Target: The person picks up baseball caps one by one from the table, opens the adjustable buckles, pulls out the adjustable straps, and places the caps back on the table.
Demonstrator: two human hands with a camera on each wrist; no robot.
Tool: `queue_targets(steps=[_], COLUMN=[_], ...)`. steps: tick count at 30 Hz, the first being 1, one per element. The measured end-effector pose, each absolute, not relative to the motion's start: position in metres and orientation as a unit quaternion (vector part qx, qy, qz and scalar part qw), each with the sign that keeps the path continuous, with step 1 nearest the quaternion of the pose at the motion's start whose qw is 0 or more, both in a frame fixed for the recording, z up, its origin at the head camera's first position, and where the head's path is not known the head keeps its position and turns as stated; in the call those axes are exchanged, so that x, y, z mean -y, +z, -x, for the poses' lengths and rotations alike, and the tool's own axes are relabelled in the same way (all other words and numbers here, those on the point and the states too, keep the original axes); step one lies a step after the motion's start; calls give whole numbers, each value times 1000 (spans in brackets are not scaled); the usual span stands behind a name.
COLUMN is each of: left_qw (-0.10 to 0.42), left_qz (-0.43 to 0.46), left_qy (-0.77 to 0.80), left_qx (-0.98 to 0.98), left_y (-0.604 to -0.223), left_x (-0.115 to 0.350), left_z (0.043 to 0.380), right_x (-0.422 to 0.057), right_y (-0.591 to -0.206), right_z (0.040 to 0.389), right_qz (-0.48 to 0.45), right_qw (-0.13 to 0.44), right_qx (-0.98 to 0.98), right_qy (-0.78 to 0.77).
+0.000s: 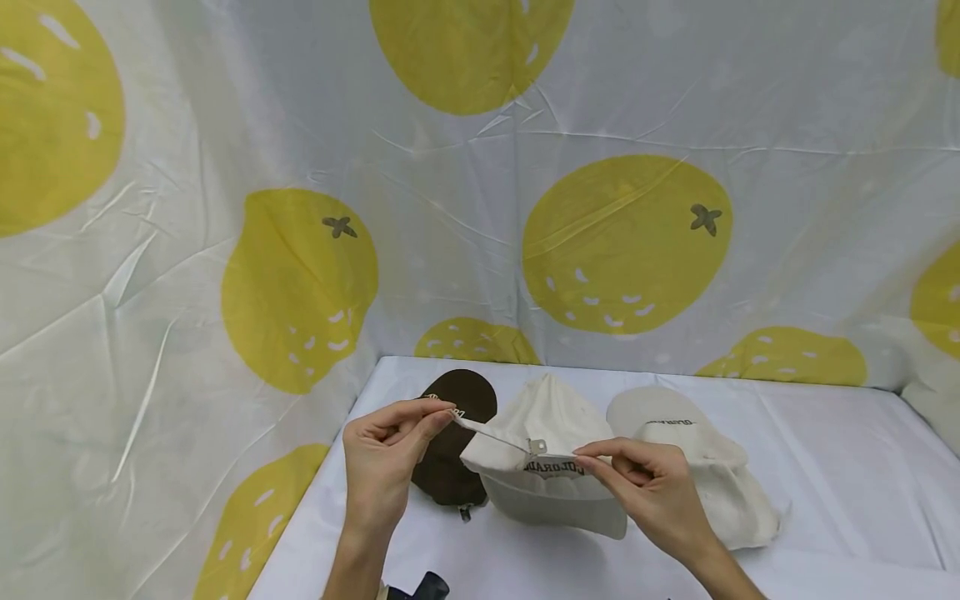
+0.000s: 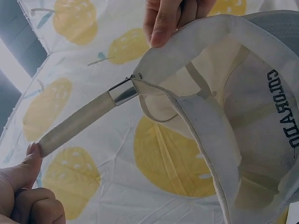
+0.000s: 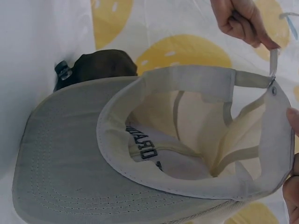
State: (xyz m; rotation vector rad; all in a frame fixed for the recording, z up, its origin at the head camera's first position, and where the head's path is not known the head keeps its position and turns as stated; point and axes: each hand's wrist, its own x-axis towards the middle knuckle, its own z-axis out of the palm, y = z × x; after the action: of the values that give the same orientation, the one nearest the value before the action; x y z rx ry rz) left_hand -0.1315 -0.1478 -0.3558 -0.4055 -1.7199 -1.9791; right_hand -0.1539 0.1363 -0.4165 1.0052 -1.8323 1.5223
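Between both hands a white baseball cap (image 1: 551, 412) is held up, its back edge toward me and its brim tilted down and away. My left hand (image 1: 386, 458) pinches the free end of the cap's adjusting strap (image 2: 77, 123) between thumb and fingers, drawing it out straight. The strap runs through a metal buckle (image 2: 124, 91). With thumb and forefinger, my right hand (image 1: 651, 487) grips the cap's back band beside the buckle. In the right wrist view the cap's hollow inside (image 3: 187, 121) shows, with dark lettering seen through from the front.
A dark brown cap (image 1: 444, 475) lies behind on the left of the white table (image 1: 840, 475). Another off-white cap (image 1: 735, 500) rests on the right. A black object (image 1: 431, 586) pokes in at the bottom edge. Lemon-print cloth (image 1: 450, 208) hangs round the back and left.
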Motion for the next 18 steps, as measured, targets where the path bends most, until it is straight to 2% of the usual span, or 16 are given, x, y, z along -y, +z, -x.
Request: queue_targets(steps=[18], left_qw=[232], left_qz=[142], left_qy=[-721], left_qx=[637], left_y=[-356], left_x=[150], left_z=[131], right_x=[-137], right_y=[-416], right_z=[154], right_qz=[-368], right_qw=[276], right_qx=[682], right_qy=[569])
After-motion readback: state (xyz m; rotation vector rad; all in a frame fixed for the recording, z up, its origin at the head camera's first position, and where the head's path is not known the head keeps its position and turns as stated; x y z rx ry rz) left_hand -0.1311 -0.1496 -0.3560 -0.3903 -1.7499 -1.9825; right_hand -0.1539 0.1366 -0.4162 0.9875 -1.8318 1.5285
